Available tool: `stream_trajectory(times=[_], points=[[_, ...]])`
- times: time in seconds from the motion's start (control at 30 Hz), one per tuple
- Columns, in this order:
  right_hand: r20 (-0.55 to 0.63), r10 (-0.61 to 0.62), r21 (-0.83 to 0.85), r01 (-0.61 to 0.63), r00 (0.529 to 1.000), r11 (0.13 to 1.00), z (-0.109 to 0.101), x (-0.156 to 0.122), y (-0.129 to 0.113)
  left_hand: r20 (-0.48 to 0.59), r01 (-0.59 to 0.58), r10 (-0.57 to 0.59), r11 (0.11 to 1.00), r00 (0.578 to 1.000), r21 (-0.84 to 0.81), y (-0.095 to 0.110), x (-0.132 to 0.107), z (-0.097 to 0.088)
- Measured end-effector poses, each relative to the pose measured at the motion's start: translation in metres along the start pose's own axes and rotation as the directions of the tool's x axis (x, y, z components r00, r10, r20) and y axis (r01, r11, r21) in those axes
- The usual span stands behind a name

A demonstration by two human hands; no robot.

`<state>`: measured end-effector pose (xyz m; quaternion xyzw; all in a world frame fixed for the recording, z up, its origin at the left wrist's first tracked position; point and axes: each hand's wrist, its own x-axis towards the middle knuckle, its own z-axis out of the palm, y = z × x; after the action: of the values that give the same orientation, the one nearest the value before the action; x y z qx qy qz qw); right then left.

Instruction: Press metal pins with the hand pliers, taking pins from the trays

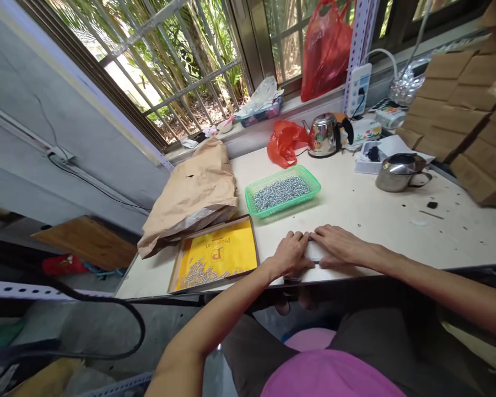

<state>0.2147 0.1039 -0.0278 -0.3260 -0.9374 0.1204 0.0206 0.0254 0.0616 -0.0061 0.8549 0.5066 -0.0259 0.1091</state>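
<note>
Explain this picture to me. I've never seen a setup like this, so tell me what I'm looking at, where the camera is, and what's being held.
There's no machine here, just a person working with two bare hands. This one picture comes from a camera worn on their head, looking forward and down, so their arms reach in from the bottom of the view. The left hand and right hand meet at the near edge of the table, both touching a small pale piece. It's partly hidden, so I can't say exactly what it is. On the table sit a green tray full of small metal pieces, a flat yellow tray holding more of them, a brown paper bag and a steel kettle.
</note>
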Motion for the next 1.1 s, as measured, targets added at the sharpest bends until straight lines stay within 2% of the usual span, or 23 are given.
stream_trajectory(times=[0.17, 0.33, 0.43, 0.53, 0.63, 0.73, 0.8, 0.97, 1.03, 1.1], points=[[0.079, 0.013, 0.010, -0.014, 0.997, 1.000, -0.016, 0.001, -0.012, 0.014, -0.060, 0.060, 0.998, 0.998, -0.010, -0.001, 0.004, 0.001], [0.051, 0.101, 0.003, -0.101, 0.994, 0.995, -0.010, -0.001, -0.018, -0.071, -0.020, 0.010, 0.988, 0.997, -0.150, 0.000, 0.001, 0.009], [0.039, 0.113, 0.021, -0.114, 0.993, 0.993, -0.006, -0.002, -0.019, -0.073, 0.012, -0.028, 0.975, 0.997, -0.220, 0.000, 0.004, 0.007], [0.019, 0.114, 0.001, -0.114, 0.993, 0.993, -0.011, -0.002, -0.016, -0.066, 0.039, -0.053, 0.979, 0.996, -0.200, 0.003, 0.005, 0.006], [0.002, 0.056, 0.001, -0.056, 0.998, 0.998, -0.017, 0.001, -0.005, -0.154, 0.073, -0.095, 0.988, 0.983, -0.138, 0.011, -0.004, 0.014], [0.052, -0.058, 0.078, 0.054, 0.997, 0.995, -0.020, 0.007, 0.011, -0.281, 0.045, -0.084, 0.989, 0.956, -0.143, 0.025, -0.017, 0.032], [0.062, -0.080, 0.128, 0.071, 0.995, 0.989, -0.020, 0.012, 0.019, -0.334, 0.028, -0.085, 0.985, 0.939, -0.171, 0.036, -0.025, 0.046], [-0.006, 0.070, 0.056, -0.069, 0.998, 0.996, -0.021, 0.032, 0.026, -0.325, 0.010, -0.098, 0.965, 0.940, -0.263, 0.056, -0.035, 0.061], [-0.005, 0.147, -0.007, -0.147, 0.989, 0.989, -0.023, 0.042, 0.020, -0.325, 0.000, -0.099, 0.957, 0.941, -0.291, 0.058, -0.036, 0.061], [-0.014, 0.147, -0.063, -0.148, 0.989, 0.987, -0.026, 0.052, 0.005, -0.334, -0.015, -0.096, 0.949, 0.938, -0.314, 0.057, -0.035, 0.060]])
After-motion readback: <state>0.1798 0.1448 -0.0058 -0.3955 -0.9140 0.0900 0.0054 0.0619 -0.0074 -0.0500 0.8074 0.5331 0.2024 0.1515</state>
